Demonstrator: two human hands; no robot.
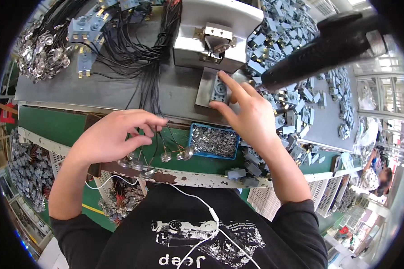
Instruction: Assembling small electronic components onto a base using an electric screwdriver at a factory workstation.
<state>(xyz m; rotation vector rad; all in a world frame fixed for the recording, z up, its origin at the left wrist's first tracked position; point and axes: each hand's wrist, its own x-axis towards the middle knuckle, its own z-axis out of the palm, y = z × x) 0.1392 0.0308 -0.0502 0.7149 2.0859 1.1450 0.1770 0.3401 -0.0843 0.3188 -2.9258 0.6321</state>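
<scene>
Grey block point(220, 91) on metal plate point(205, 87), head view; pinches it at far & nr ends btwn index & thumb of R grip point(254, 112). Has L grip point(110, 136) half-curled by dark wires point(153, 85) w/ round silver discs point(166, 157); can't tell if pinching. Shows blue tray point(213, 156) on green surface point(202, 166), btwn hands.

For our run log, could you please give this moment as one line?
right-hand grip: at grey block on metal plate | left-hand grip: at black wires, hold unclear | blue tray: small metal parts

Left hand point(116, 135) curls loosely inward while the right hand point(251, 111) reaches farther forward, thumb point(224, 111) and forefinger point(231, 84) parted
</scene>
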